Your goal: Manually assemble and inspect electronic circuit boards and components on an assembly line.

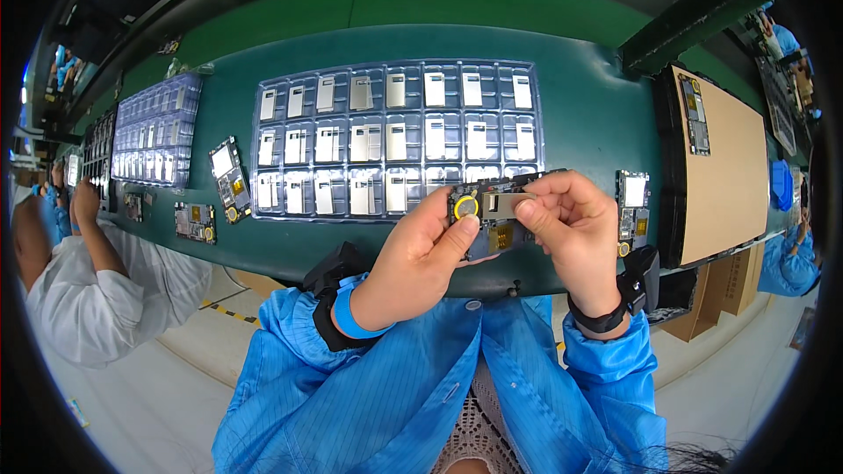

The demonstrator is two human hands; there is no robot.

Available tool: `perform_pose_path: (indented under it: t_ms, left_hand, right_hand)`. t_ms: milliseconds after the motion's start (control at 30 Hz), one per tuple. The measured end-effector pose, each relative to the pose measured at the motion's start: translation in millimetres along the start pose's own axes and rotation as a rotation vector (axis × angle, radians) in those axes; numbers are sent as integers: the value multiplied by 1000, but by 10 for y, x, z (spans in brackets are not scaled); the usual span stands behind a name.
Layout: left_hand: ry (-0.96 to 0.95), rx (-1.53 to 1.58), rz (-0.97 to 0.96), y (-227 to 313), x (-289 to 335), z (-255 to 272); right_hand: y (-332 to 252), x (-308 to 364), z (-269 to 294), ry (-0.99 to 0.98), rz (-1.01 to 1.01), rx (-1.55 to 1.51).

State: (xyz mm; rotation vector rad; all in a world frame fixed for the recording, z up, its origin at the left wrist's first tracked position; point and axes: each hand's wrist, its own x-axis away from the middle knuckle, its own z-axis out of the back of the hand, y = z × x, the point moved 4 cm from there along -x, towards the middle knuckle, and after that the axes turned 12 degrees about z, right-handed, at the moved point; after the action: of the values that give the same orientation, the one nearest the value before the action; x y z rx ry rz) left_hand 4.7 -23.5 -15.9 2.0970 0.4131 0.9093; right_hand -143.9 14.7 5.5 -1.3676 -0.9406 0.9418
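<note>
Just in front of the clear plastic tray [386, 111], my left hand [404, 259] grips a small dark circuit board [479, 244] by its left end. The thumb lies beside the round, yellow-rimmed part on that board. My right hand [580, 233] pinches a thin silvery metal plate [501, 204] between thumb and fingers. This plate lies over the upper part of the board; whether it is fully seated cannot be made out. Similar silvery plates [435, 89] sit in the tray's compartments. Fingers cover both ends of the board.
Loose circuit boards lie on the green table: one [230, 180] left of the tray, one [195, 222] nearer the edge, another [632, 211] at right. A brown board [716, 180] carries one more. A second tray [158, 136] and a white-sleeved co-worker [97, 298] are left. A green post [694, 17] stands back right.
</note>
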Motion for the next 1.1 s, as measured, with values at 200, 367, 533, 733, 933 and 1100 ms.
perform_pose_path:
  t_ms: [200,367,533,733,933,1100]
  left_hand:
    - [-2,-13,-31,63,5,-37]
    - [16,-10,-71,62,17,-32]
    - [53,-38,-53,33,-5,-17]
    - [178,-230,-225,74,-5,-26]
    - [238,-303,-257,82,-1,-57]
    - [245,-274,-272,88,0,-82]
  right_hand:
    - [65,29,-1,82,105,46]
    - [27,36,-3,108,158,129]
    - [-44,16,-3,116,234,264]
    - [-150,20,-16,125,141,289]
    - [-137,6,13,93,158,386]
    - [-147,5,27,97,193,409]
